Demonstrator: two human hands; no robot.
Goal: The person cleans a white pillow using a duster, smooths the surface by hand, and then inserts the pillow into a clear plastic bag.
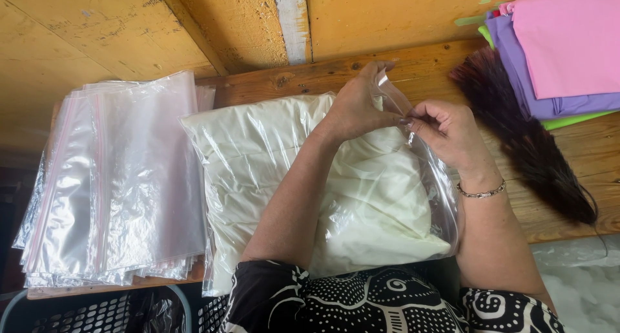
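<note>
The left hand (358, 107) is closed in a pinch on the open edge of a clear zip bag (426, 178), fingertips pressed onto the plastic strip near its far end. The right hand (449, 134) pinches the same edge just beside it, thumb and forefinger clamped on the strip; the two hands are almost touching. The bag's mouth edge runs as a long line from the far point by the left fingers, down under the right hand and on toward the person's body on the right side, so the unpinched length lies on the near side of the right hand, which is nearer to it. Inside the bag sits folded cream fabric (284, 171), lying flat on the wooden table (568, 197). A stack of empty clear bags (116, 184) lies well apart on the left; folded coloured cloths (562, 49) and a dark feather duster (529, 145) lie on the right.
</note>
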